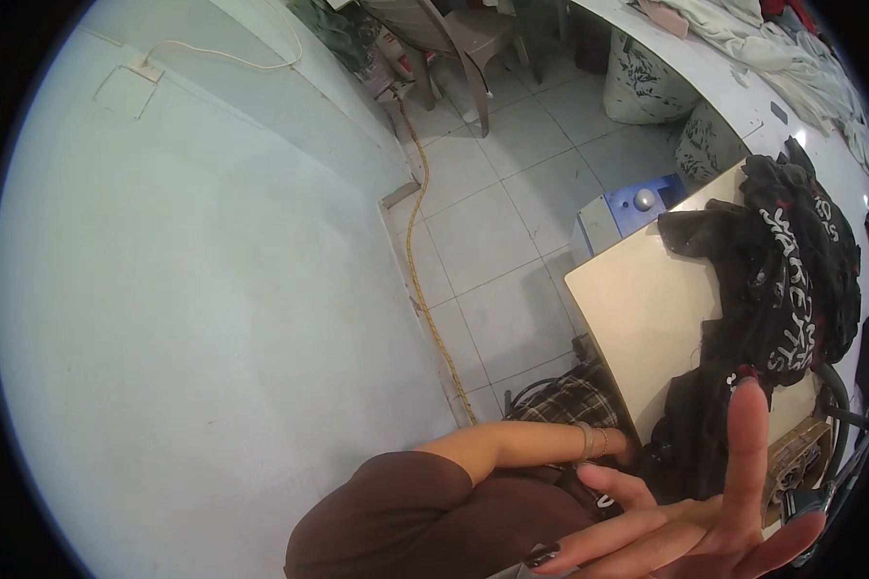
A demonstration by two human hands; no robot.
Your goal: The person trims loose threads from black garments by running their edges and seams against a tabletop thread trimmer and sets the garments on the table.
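My right hand point(710, 526) is raised close to the camera at the lower right, fingers spread and nothing in them. Behind it, my left arm reaches rightward from a brown sleeve, with bands around the wrist. My left hand point(622, 448) is at the near edge of a cream tabletop point(647, 280), beside dark cloth; its fingers are hidden. A heap of black garments point(787, 270) with white lettering covers the tabletop's right side and hangs over toward my hands.
A blue-and-white box-shaped device with a round knob point(644, 200) stands beyond the tabletop. Patterned sacks point(642, 82) sit under a long white table point(710, 72) bearing pale cloth point(782, 63). A yellow cord point(413, 261) runs along the tiled floor by the wall. A chair point(478, 43) stands far back.
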